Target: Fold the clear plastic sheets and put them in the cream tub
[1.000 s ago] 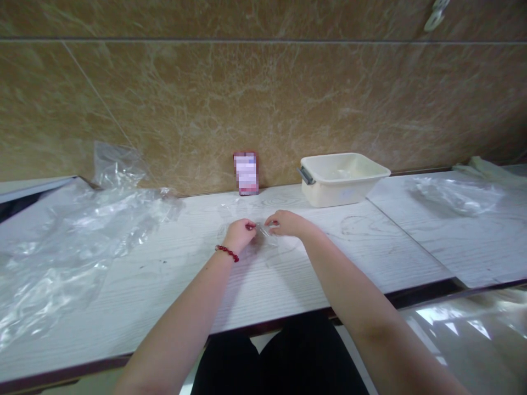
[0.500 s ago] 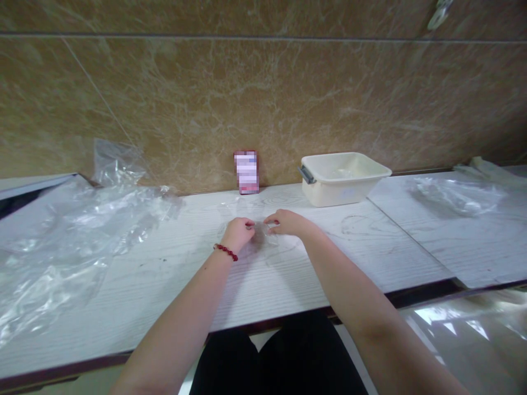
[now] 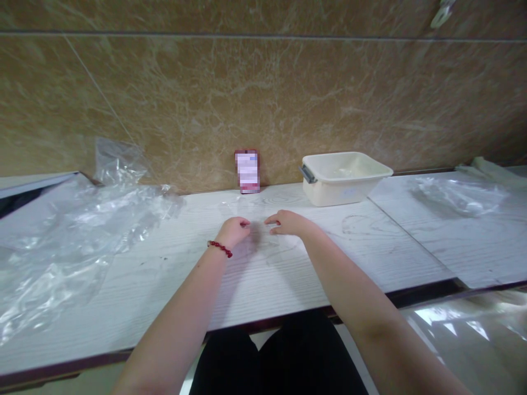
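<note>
My left hand (image 3: 235, 231), with a red bead bracelet (image 3: 220, 248) on its wrist, is just above the table (image 3: 263, 285), fingers pinched together. What the pinch holds, if anything, is too faint to make out. Facing it across a small gap, my right hand (image 3: 287, 224) has thumb and fingers apart near the tabletop. A faint greyish patch shows between the hands; whether clear film is there, I cannot tell. Behind them, a thin clear plastic piece (image 3: 239, 205) lies flat on the wood-grain surface.
A phone (image 3: 248, 171) leans upright against the marbled wall (image 3: 263, 93). Right of it stands a cream plastic bin (image 3: 343, 192) with a grey latch. Crumpled clear plastic bags (image 3: 86, 230) spread over the left side; another clear bag (image 3: 461, 196) lies far right.
My left hand has shifted slightly left, widening the gap between the hands. The clear film seen between them earlier is now barely visible. My right hand has hardly moved.
</note>
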`<state>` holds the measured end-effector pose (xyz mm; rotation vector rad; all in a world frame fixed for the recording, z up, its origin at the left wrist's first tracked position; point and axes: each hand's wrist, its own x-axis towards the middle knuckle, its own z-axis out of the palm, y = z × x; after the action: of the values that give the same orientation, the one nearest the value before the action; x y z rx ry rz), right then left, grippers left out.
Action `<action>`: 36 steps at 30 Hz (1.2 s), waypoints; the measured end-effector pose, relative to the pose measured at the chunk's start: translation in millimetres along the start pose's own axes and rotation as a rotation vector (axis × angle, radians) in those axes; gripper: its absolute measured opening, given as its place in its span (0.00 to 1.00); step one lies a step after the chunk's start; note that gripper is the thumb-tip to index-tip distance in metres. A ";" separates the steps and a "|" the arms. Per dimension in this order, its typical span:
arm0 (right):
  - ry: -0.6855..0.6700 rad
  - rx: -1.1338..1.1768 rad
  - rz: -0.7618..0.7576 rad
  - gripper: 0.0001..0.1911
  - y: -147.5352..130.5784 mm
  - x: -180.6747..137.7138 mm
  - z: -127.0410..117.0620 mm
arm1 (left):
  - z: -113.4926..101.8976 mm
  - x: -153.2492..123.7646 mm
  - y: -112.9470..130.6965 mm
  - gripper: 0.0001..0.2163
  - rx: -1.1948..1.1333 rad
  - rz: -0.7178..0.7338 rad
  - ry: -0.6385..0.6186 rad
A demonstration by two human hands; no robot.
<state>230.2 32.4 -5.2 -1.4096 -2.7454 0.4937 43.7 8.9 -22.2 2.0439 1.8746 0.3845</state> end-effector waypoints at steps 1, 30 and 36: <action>-0.004 0.006 0.000 0.22 0.2 0.0 -0.1 | -1.3 -1.0 -0.8 0.15 0.047 -0.002 0.033; -0.086 0.092 -0.057 0.29 12.8 -5.2 -2.9 | -28.8 -45.0 -10.3 0.24 0.417 0.108 0.004; -0.066 0.124 -0.056 0.31 17.6 -5.4 -4.4 | -33.4 -81.4 -38.6 0.19 0.266 0.250 0.035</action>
<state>247.9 38.9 -5.3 -1.3085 -2.7409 0.7064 -12.8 -67.1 -5.9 2.4749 1.7731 0.2426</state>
